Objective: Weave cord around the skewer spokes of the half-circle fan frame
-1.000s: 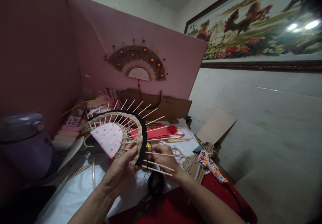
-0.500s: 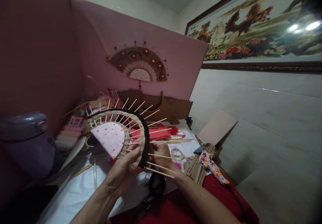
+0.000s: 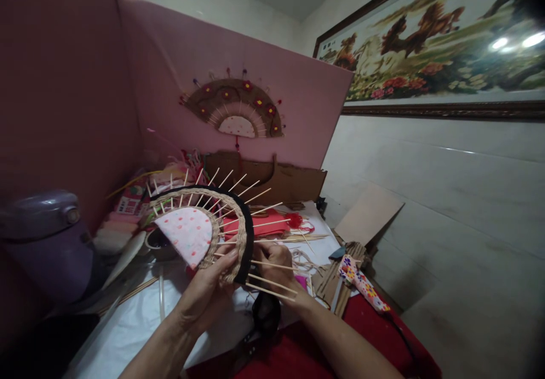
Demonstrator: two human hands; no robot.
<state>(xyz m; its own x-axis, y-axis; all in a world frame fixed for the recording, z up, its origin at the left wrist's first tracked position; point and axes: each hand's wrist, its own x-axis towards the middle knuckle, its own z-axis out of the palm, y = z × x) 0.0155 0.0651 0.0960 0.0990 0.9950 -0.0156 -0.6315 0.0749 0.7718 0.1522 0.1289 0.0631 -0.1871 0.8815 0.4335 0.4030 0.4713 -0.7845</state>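
A half-round fan [image 3: 187,232] is held up over the table, its base covered in white cloth with red dots. Wooden sticks radiate from it through a tan woven band and an outer black band [image 3: 248,234]. My left hand [image 3: 217,277] grips the fan's lower right end, thumb on the woven band. Close behind the black band, among the sticks, my right hand [image 3: 275,262] is closed with fingers bent; the fan hides its fingertips, and what they pinch cannot be made out. A dark bundle, perhaps black yarn [image 3: 266,311], lies below the hands.
A finished fan [image 3: 236,106] hangs on the pink board. Right of my hands lie cardboard strips and a flower-patterned glue gun [image 3: 361,282] with a cord. Red paper [image 3: 264,224] and thin sticks lie behind the fan. A purple flask [image 3: 46,242] stands at left beside a bowl [image 3: 157,244].
My right hand has drawn in closer behind the black band, and a yellow bit seen by its fingers a second ago is hidden. The fan and left hand have barely shifted.
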